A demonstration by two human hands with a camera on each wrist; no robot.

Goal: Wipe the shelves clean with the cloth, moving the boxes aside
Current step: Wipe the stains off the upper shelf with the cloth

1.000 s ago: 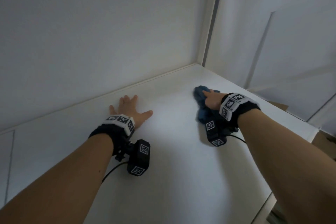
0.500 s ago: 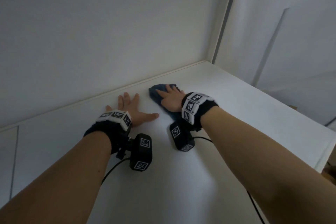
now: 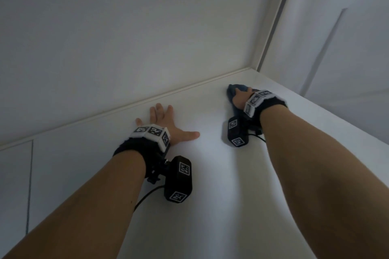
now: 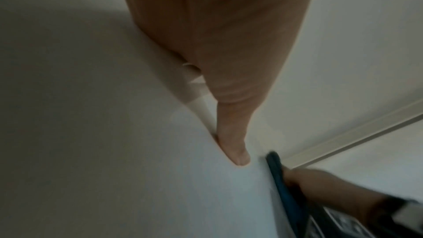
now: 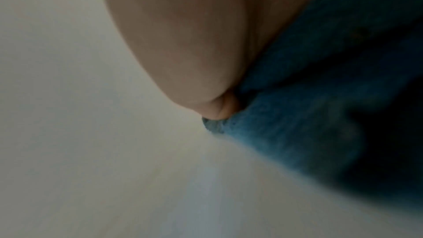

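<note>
White shelf (image 3: 210, 174): right hand (image 3: 242, 98) presses the soft, light cloth (image 3: 232, 88) flat (bunches easily); left hand (image 3: 166, 124) rests splayed.

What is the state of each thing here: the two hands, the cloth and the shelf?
left hand: flat on the shelf, fingers spread, holds nothing.
right hand: presses the cloth onto the shelf.
cloth: blue, bunched under the right hand, near the back corner.
shelf: white, no boxes in view.

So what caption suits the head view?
Right hand presses blue cloth on white shelf; left hand lies flat.
</note>
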